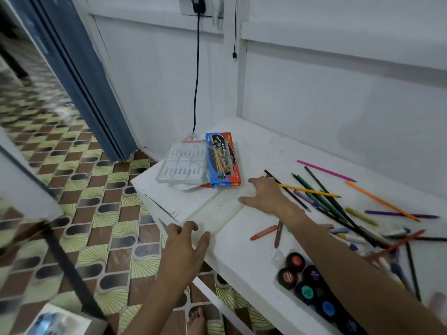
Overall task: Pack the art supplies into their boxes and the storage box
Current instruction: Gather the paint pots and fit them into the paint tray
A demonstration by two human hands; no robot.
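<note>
My right hand (262, 193) reaches palm-down across the table (254, 250), fingers spread and holding nothing, just short of the pencil box (222, 160), with the loose pencils (321, 197) beside it, while my left hand (187, 243) hovers loosely curled and empty at the table's near edge.

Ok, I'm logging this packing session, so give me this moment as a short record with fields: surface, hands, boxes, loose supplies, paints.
surface: white table against a white wall
left hand: fingers curled, holding nothing, at the table's near edge
right hand: spread flat on the table, empty
boxes: pencil box with a clear plastic tray beside it
loose supplies: coloured pencils and crayons scattered on the right
paints: paint pots, lids on
</note>
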